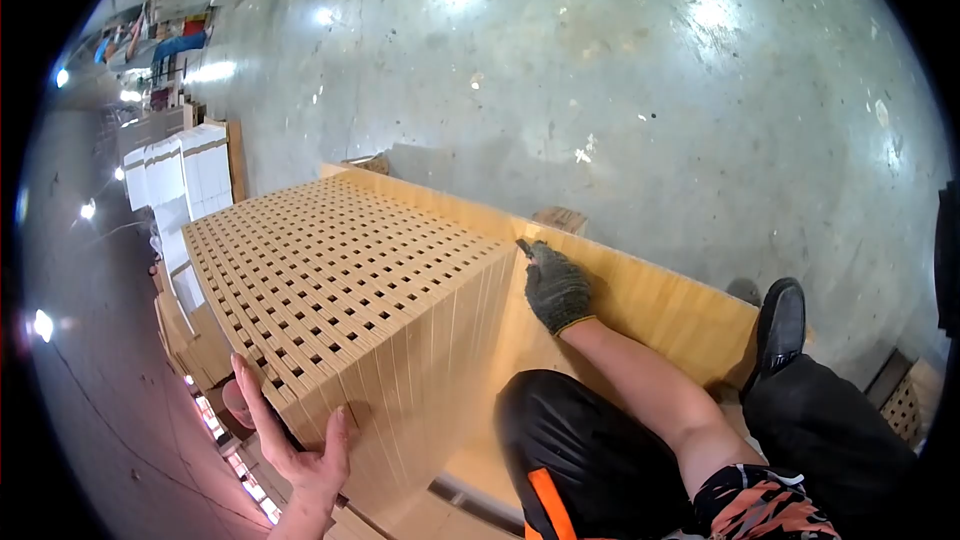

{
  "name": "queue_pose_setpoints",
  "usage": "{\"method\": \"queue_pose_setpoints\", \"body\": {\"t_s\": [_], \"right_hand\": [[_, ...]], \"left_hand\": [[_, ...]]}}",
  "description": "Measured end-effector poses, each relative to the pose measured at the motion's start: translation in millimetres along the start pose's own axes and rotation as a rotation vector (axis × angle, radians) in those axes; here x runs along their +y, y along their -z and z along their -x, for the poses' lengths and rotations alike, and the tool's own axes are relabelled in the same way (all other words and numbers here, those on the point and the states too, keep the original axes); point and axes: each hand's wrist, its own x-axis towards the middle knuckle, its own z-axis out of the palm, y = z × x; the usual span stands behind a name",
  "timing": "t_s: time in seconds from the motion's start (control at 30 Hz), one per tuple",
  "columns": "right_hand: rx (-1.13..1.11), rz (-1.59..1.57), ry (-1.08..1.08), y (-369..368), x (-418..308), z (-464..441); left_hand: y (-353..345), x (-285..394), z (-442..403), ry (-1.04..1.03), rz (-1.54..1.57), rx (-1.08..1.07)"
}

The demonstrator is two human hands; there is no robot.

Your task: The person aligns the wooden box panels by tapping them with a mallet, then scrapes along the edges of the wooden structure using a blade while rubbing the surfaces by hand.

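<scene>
A stack of wooden panels with rows of small square holes (340,270) stands on edge on a light wooden board (640,290). My left hand (300,450) is bare and grips the near left corner of the stack, thumb on the near face and fingers along the side. My right hand (558,287) wears a dark grey knit glove. It is closed at the far right corner of the stack, beside the board, on a small dark item whose shape I cannot make out.
White boxes (180,175) are piled at the left. A person in blue trousers (182,44) is far off at the upper left. Wooden blocks (560,219) show under the board. My shoe (782,325) rests at the right on the concrete floor (560,70).
</scene>
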Motion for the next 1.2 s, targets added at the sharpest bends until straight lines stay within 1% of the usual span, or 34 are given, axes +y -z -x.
{"method": "queue_pose_setpoints", "body": {"t_s": [0.03,0.13,0.23,0.33,0.4,0.43,0.53,0.6,0.63,0.67,0.8,0.87,1.07,1.2], "right_hand": [[-0.055,-0.007,-0.038,7.2,-7.6,-2.1],[-0.118,0.054,-0.066,12.3,-12.5,-5.7],[-0.124,0.059,0.015,13.4,-9.5,-8.3],[-0.036,-0.096,0.292,-12.7,-2.2,-7.9],[0.045,-0.336,0.543,-17.7,-9.8,5.3],[-0.004,-0.368,0.514,-0.3,-25.6,18.1],[0.199,-0.193,0.277,-12.5,2.7,2.2],[0.191,-0.075,0.201,-11.5,21.4,-0.6],[0.186,-0.015,0.160,-3.4,18.1,-2.5],[0.072,0.001,0.163,5.4,14.3,-1.7],[0.069,0.164,0.278,0.0,12.0,1.5],[0.098,0.247,0.309,-14.5,25.1,1.0],[0.077,0.398,0.395,-14.9,31.8,-0.9],[-0.034,0.427,0.385,-4.2,25.6,-5.1]], "left_hand": [[-0.3,-0.5,-0.2,0.000,0.001,0.002],[-0.1,1.8,-1.1,0.011,-0.005,0.000],[-1.2,2.2,-1.1,0.010,-0.009,0.001],[2.0,1.7,0.7,0.019,-0.018,-0.011],[-1.1,2.4,0.5,0.023,-0.017,-0.023],[2.2,3.9,1.9,0.025,-0.019,-0.045],[1.1,2.9,-2.6,-0.005,-0.023,-0.025],[0.2,3.5,-1.7,-0.006,-0.031,-0.032],[0.5,4.9,-2.2,0.000,-0.037,-0.035],[1.3,5.1,-1.7,0.008,-0.045,-0.040],[2.4,2.0,-0.3,0.014,-0.043,-0.027],[0.1,-0.5,0.1,0.005,-0.034,0.000],[1.9,-1.2,-0.8,-0.003,-0.054,-0.017],[2.6,3.4,-2.3,0.022,-0.060,-0.036]]}}
